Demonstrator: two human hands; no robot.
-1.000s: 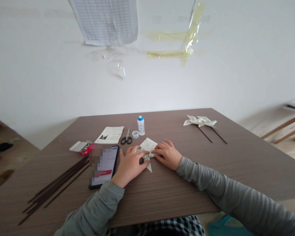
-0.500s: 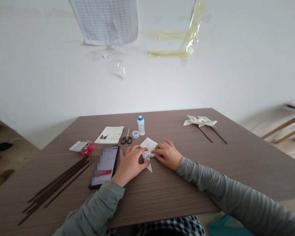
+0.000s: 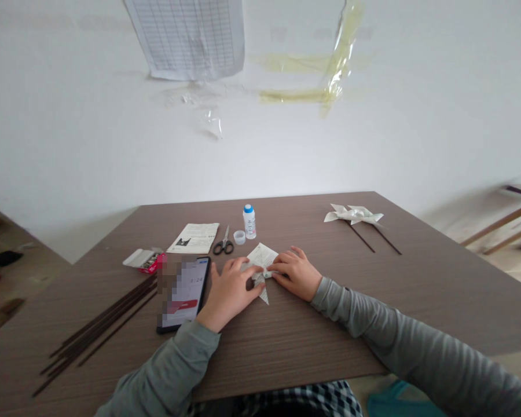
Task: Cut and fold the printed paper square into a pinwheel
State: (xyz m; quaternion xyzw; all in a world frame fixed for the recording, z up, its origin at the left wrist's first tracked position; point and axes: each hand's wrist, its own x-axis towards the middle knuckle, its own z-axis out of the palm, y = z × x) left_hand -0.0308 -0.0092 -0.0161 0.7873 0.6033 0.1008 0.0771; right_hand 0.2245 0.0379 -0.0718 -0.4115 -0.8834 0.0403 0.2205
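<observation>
A pinwheel of printed paper (image 3: 261, 253) lies on the table in front of me, its points partly folded in toward the middle. My left hand (image 3: 234, 284) grips it from the left, thumb and forefinger curled around its near side. From the right, my right hand (image 3: 296, 273) presses its fingertips on the paper near the centre. The fingers cover much of the folds. Just beyond stand a white glue bottle (image 3: 249, 223) with a blue cap and a small clear cup (image 3: 239, 237). Black-handled scissors (image 3: 224, 243) lie beside the cup.
Left of my hands are a phone (image 3: 186, 295), a bundle of dark sticks (image 3: 99, 324), an opened small red-and-white box (image 3: 145, 260) and printed paper sheets (image 3: 194, 238). Two finished-looking pinwheels (image 3: 353, 214) on sticks lie at the back right. A white wall (image 3: 156, 156) borders the table.
My left forefinger has shifted slightly inward toward the middle of the paper. My right hand stays in place.
</observation>
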